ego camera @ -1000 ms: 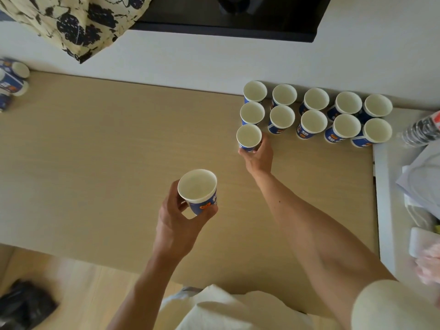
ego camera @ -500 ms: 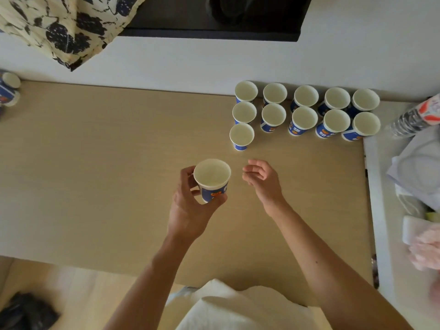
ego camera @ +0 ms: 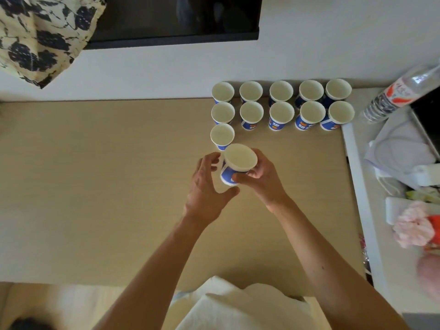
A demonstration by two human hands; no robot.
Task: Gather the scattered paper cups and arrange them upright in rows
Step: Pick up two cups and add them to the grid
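A blue-and-white paper cup is held upright just above the wooden table. My right hand grips its side with thumb and fingers. Just left of the cup is my left hand, fingers loosely spread alongside it and thumb below its base. Right behind it a single cup stands upright, starting a third row. Beyond that stand two full rows of upright cups, the back row against the wall and the second row in front of it.
A plastic water bottle lies at the right of the rows. A white side counter with papers and pink items borders the table's right edge. A patterned cloth hangs at the top left, beside a dark screen.
My right hand let go of the third-row cup, drew back and took hold of the cup my left hand carried over. My left hand's fingers have loosened.
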